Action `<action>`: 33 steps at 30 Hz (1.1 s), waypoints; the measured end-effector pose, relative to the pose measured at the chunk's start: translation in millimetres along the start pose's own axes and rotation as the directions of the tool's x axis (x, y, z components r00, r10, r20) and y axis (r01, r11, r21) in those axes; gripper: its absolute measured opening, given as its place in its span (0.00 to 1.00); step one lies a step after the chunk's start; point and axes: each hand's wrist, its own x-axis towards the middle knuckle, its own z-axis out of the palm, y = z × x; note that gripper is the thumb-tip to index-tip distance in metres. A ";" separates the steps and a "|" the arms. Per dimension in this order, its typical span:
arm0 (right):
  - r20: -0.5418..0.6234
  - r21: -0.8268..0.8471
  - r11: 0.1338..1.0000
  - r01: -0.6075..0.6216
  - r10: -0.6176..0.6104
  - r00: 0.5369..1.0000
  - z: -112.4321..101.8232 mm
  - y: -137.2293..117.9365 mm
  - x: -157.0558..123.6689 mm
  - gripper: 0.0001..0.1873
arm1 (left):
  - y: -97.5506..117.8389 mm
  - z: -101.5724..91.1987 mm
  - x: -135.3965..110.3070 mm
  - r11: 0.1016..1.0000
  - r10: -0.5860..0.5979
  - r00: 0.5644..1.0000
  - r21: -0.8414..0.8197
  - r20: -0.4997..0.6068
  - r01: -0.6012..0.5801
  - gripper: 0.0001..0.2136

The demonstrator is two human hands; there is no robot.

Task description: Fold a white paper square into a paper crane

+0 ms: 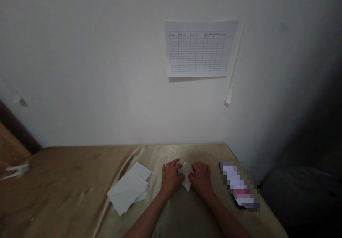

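Observation:
A small folded piece of white paper (186,177) lies between my two hands, narrowing to a point at its lower end. Its upper right edge looks scalloped or patterned. My left hand (171,174) holds its left side, thumb on the paper and some other fingers raised. From the other side, my right hand (201,176) grips the right edge with thumb and curled fingers. To the left of my left hand, several white paper sheets (129,188) lie in a loose, overlapping pile.
The table (80,181) has a shiny gold-brown cloth with a long crease. A phone (237,186), partly pixelated, lies near the right edge. A printed table sheet (197,51) hangs on the wall. White scraps (17,171) lie at the far left.

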 end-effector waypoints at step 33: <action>-0.016 -0.024 0.999 0.042 -0.042 0.999 -1.4 4.1 -0.6 0.11 | -2.4 4.5 -0.2 1.000 0.019 0.998 0.005 -0.054 -0.019 0.15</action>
